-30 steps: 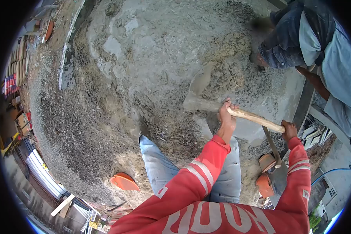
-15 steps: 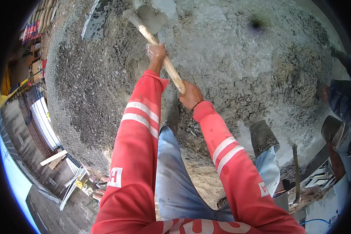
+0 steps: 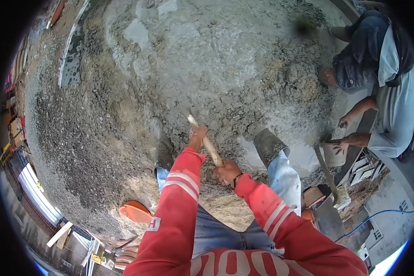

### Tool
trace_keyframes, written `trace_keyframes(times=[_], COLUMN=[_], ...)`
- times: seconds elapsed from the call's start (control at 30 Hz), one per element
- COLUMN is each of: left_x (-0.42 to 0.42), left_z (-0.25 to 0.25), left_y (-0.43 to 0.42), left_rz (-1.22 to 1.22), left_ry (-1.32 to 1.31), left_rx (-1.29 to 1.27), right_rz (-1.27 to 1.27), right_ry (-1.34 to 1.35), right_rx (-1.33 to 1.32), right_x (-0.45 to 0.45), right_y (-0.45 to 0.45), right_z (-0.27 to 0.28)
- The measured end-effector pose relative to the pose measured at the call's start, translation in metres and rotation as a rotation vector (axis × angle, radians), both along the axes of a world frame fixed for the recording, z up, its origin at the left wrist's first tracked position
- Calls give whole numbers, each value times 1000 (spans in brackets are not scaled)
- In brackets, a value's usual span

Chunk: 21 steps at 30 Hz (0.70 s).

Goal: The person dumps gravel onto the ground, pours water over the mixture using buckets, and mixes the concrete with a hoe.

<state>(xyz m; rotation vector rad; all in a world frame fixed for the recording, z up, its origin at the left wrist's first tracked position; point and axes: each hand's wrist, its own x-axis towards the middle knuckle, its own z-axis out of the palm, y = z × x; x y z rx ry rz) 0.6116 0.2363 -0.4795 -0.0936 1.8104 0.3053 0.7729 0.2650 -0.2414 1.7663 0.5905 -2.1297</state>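
My left hand [image 3: 198, 136] is closed around the upper part of a pale wooden hoe handle [image 3: 211, 151]. Lower down, my right hand [image 3: 227, 173] grips the same handle near its end, close to my body. The hoe's head cannot be made out against the grey mix now. Wet grey concrete mix [image 3: 188, 60] spreads ahead of both hands, smooth in places and lumpy with gravel in others. My boots, the left one [image 3: 163, 142] and the right one [image 3: 270, 146], stand in the mix on either side of the handle.
At right a co-worker [image 3: 395, 115] bends over the mix, one hand at a pale bucket [image 3: 335, 154]. A long-handled tool [image 3: 326, 177] leans nearby. A wet flat sheet [image 3: 72, 60] lies upper left, an orange shovel-like blade [image 3: 135, 211] lower left, a blue hose [image 3: 377, 214] lower right.
Both hands have drawn the hoe back toward my body, and its head no longer shows. The view has shifted, bringing the co-worker and the orange blade into sight.
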Motion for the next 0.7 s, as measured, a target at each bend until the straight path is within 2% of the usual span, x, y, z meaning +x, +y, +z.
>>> trace_keyframes(times=[0.03,0.07,0.1,0.13,0.2,0.23,0.27,0.33,0.37,0.43,0.47,0.53,0.57,0.63,0.7], left_x=[9,18,25,37,70,98,136,220,254,323,336,320,304,226,108], left_z=[23,47,71,82,102,116,135,196,221,230,237,254,261,261,251], left_y=[16,33,47,60,76,86,101,134,147,151,156,157,157,155,173], left_rz=[145,291,636,613,827,885,945,974,1045,1135,1193,1195,1181,1121,1062], left_ry=[-34,-62,-96,-96,-217,-254,-293,-372,-550,-676,-686,-698,-691,-532,-397], left_rx=[2,1,-30,-25,59,40,25,30,59,53,24,123,208,260,358], right_rz=[97,85,89,98,217,450,560,679,813,1107,1119,1138,1151,1080,904], right_ry=[67,102,130,164,136,126,154,-22,-155,-327,-330,-468,-432,-252,-70], right_rx=[2,13,-2,-17,-12,231,487,533,494,671,685,772,810,869,927], right_x=[14,34,60,89,160,198,246,319,347,409,418,420,409,357,247], right_y=[11,30,45,59,87,101,97,117,131,130,133,128,122,106,98], right_z=[4,28,49,69,118,144,156,196,212,213,211,208,195,154,107])
